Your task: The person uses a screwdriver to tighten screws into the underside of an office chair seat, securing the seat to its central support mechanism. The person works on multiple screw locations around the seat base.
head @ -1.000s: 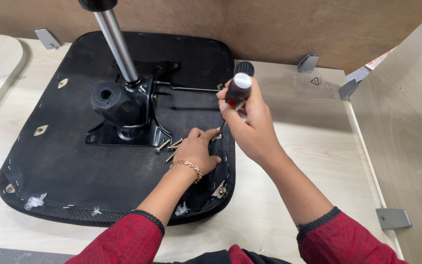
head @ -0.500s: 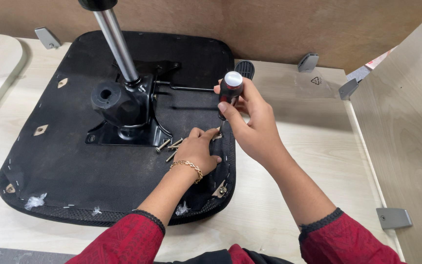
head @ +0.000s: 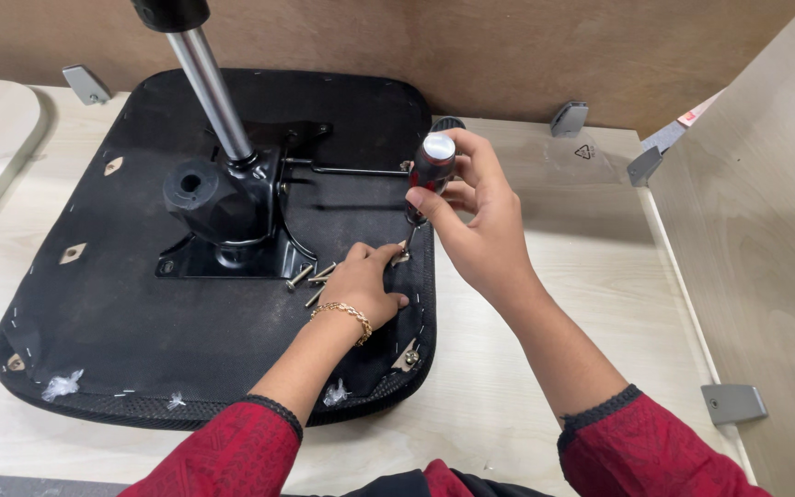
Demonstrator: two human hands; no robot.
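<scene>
Head view: our right hand [head: 480, 216] is clamped around the red-and-black screwdriver [head: 427, 175], held upright. Our left hand [head: 365, 285] pinches a screw against the black upturned chair seat base [head: 140, 313], beside loose metal screws [head: 315, 276].

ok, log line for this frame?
left hand: steadies screw at seat edge | right hand: screwdriver upright, tip on screw | loose screws on seat base

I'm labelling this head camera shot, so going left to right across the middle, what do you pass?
Black mechanism housing → loose screws → left hand → screwdriver → right hand → grey bracket → upright wooden panel.
</scene>
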